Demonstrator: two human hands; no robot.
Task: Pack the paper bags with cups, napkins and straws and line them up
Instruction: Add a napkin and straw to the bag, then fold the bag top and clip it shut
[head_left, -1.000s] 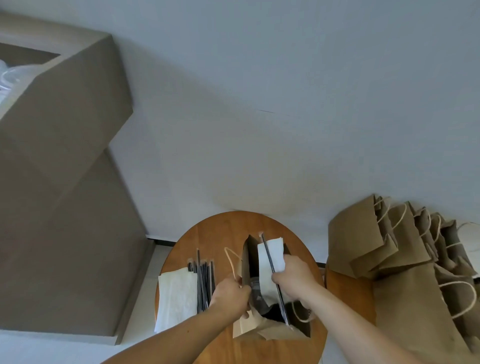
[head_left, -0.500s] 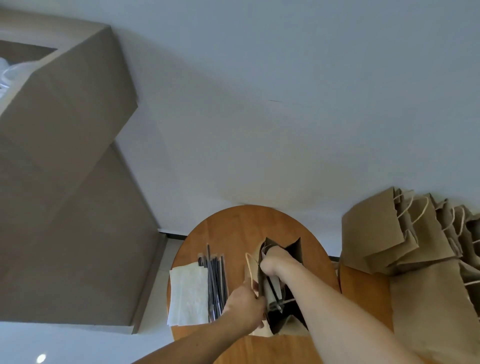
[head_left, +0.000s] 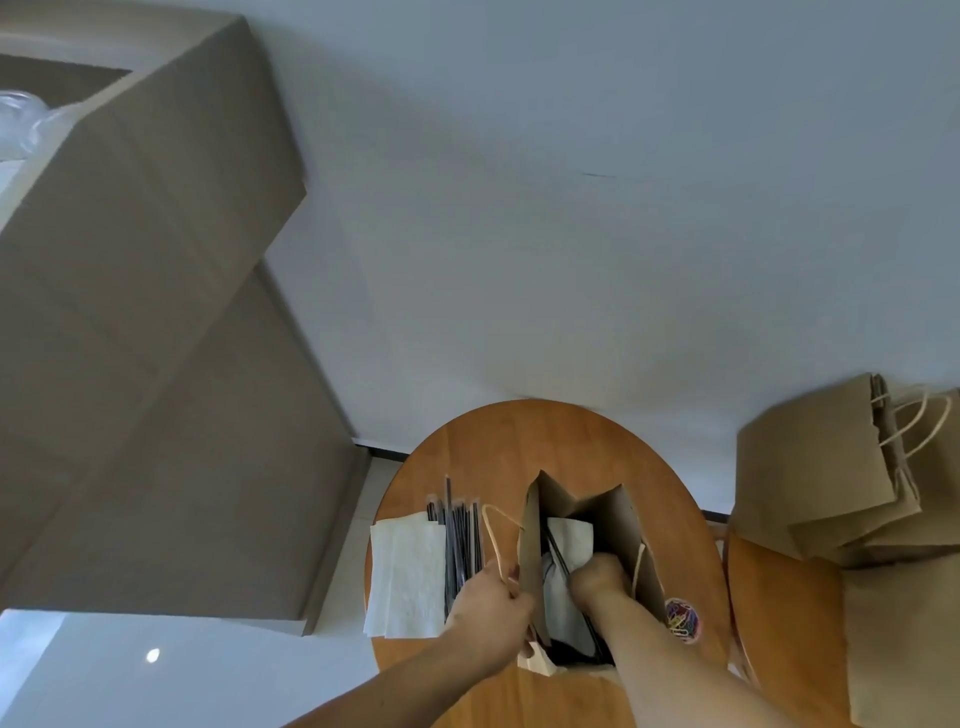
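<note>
Head view: in the lower centre of the frame an open paper bag (head_left: 605, 514) stands upright on a round wooden table (head_left: 545, 447). The left hand (head_left: 485, 610) pinches the bag's left rim, fingers curled round the paper edge, beside a rope handle. The right hand (head_left: 597, 574) is inside the bag's mouth, its fingers curled tight on a white napkin (head_left: 571, 535), with a black straw (head_left: 557, 551) slanting down just beside it. Left of the bag lie a napkin stack (head_left: 405, 577) and a bundle of black straws (head_left: 460, 545), touching each other. More folded paper bags (head_left: 810, 467) are piled at the right edge
</note>
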